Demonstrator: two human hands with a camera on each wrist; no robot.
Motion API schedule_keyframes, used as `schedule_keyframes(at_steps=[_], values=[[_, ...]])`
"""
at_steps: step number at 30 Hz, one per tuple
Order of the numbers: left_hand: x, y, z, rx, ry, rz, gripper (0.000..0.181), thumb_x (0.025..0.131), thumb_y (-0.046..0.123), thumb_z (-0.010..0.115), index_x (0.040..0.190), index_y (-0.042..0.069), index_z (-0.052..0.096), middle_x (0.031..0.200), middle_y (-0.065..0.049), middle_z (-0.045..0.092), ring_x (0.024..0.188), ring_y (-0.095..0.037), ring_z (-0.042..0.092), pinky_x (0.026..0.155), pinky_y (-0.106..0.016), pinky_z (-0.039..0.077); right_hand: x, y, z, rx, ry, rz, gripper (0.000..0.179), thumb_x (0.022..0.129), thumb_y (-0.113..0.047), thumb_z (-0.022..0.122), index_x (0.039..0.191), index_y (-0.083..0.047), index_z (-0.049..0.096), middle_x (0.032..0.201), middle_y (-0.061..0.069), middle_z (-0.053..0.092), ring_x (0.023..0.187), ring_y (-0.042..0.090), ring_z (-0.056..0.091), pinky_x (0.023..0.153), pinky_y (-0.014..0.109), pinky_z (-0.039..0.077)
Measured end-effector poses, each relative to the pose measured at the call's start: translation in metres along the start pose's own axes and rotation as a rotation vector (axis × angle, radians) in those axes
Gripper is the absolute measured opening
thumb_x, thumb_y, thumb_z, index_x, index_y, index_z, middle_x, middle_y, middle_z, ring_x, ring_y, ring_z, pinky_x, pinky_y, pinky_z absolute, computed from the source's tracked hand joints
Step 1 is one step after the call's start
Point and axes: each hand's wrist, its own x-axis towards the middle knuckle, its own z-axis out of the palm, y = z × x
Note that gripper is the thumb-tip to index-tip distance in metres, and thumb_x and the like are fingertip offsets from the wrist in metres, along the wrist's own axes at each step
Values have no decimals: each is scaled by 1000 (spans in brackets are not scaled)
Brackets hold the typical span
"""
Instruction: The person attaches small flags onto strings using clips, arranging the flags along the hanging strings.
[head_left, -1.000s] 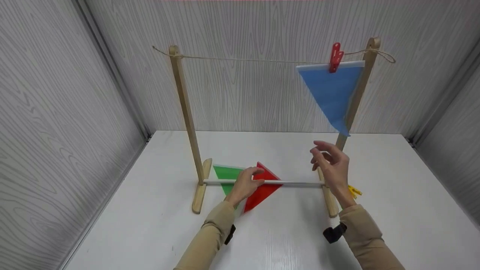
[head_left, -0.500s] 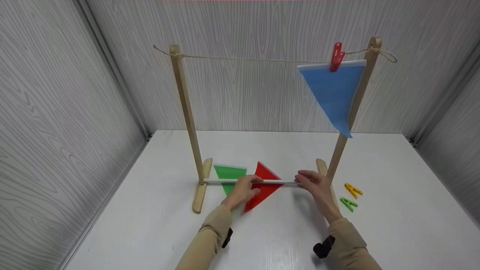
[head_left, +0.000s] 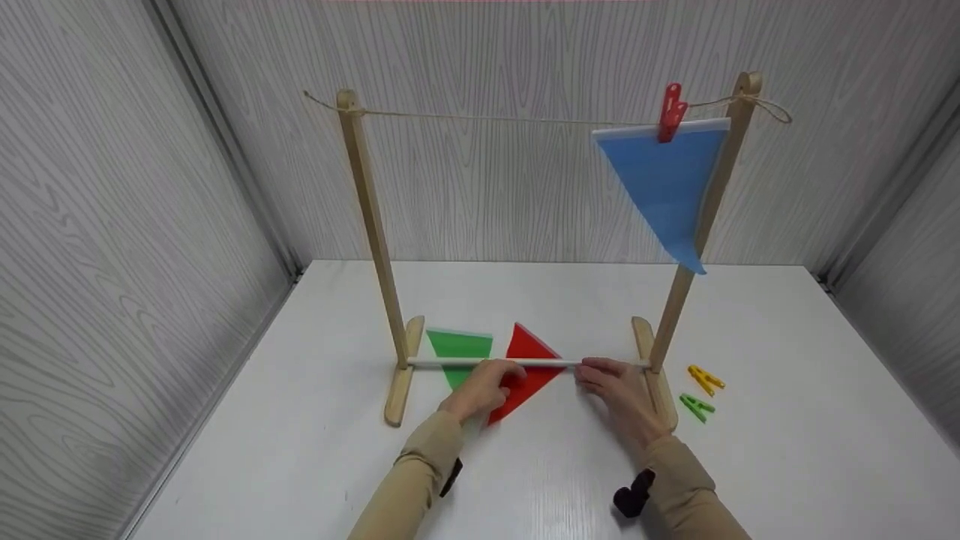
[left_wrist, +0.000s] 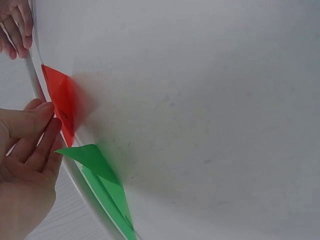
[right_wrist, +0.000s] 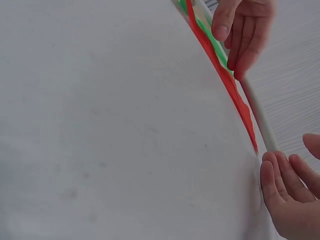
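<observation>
On the table lie a red triangular flag (head_left: 536, 382) and a green triangular flag (head_left: 459, 345), both under the white crossbar (head_left: 585, 363) of a wooden stand. My left hand (head_left: 478, 390) is over the red flag with fingers loosely bent. In the left wrist view its thumb and fingertips stand slightly apart beside the red flag (left_wrist: 60, 92); whether they touch it I cannot tell. My right hand (head_left: 621, 391) is by the crossbar, right of the red flag, its thumb well apart from the fingers in the right wrist view and nothing held.
A blue flag (head_left: 664, 184) hangs from the string (head_left: 480, 118) by a red clothespin (head_left: 670, 120), close to the right post (head_left: 675, 307). The left post (head_left: 375, 217) stands opposite. Right of the stand lie a yellow clothespin (head_left: 706, 379) and a green clothespin (head_left: 697, 407).
My right hand has come down and leftward from beside the right post to the crossbar, uncovering the two loose clothespins. My left hand has shifted slightly lower.
</observation>
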Motion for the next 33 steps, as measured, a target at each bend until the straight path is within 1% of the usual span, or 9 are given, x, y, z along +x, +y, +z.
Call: schedule_keyframes(at_steps=[5, 10, 12, 16, 19, 21, 24, 27, 33], values=[[0, -2, 1, 13, -22, -12, 38, 94, -7, 58, 127, 9, 64, 134, -8, 59, 124, -25, 50, 116, -48, 42, 0, 2, 1, -36, -15, -1, 37, 98, -11, 64, 130, 7, 57, 123, 19, 67, 106, 22, 67, 92, 26, 57], [-1, -3, 1, 40, -39, 23, 39, 92, -9, 56, 127, 6, 64, 136, -10, 59, 128, -27, 50, 118, -49, 40, -2, 5, -1, -107, -32, -4, 38, 98, -12, 65, 131, 5, 59, 123, 15, 67, 105, 18, 64, 93, 25, 53], [-2, -4, 2, 48, -43, 36, 39, 92, -10, 55, 127, 4, 64, 137, -12, 59, 130, -28, 50, 119, -49, 38, -3, 6, -2, -119, -35, -6, 38, 97, -11, 65, 131, 5, 59, 123, 14, 67, 104, 17, 64, 92, 24, 52], [-5, -3, 3, 39, -40, 16, 40, 92, -10, 56, 128, 7, 63, 140, -11, 55, 132, -27, 47, 119, -49, 38, -4, 7, -3, -145, -62, -33, 41, 98, -10, 64, 134, 7, 56, 129, 18, 64, 106, 16, 64, 92, 22, 53], [-6, -2, 3, 41, -33, 9, 42, 91, -9, 57, 129, 9, 62, 142, -10, 54, 132, -26, 45, 119, -48, 39, -4, 7, -3, -182, -85, -56, 43, 98, -10, 63, 136, 6, 54, 136, 22, 61, 112, 19, 63, 94, 23, 54], [-6, -2, 3, 41, -36, 7, 44, 91, -9, 57, 131, 10, 61, 143, -9, 52, 132, -26, 45, 118, -47, 39, -4, 7, -3, -211, -97, -68, 43, 99, -11, 63, 137, 5, 54, 138, 23, 59, 116, 21, 62, 98, 25, 53], [-6, 0, 3, 40, -44, 3, 47, 91, -10, 58, 132, 11, 60, 143, -8, 52, 131, -25, 45, 116, -46, 42, -5, 7, -2, -258, -97, -83, 42, 99, -13, 63, 137, 3, 56, 138, 22, 60, 117, 21, 61, 100, 29, 52], [-6, 1, 4, 39, -59, -13, 50, 90, -11, 59, 134, 13, 59, 143, -6, 52, 130, -24, 45, 114, -44, 45, -6, 8, -2, -303, -89, -106, 40, 99, -14, 63, 135, 3, 58, 135, 22, 62, 113, 19, 62, 98, 30, 52], [-7, 4, 4, 42, -75, -26, 53, 88, -12, 60, 134, 13, 59, 141, -5, 53, 127, -22, 47, 111, -43, 48, -7, 9, 1, -334, -51, -149, 37, 97, -8, 65, 132, 5, 60, 126, 23, 65, 100, 17, 63, 86, 24, 53]])
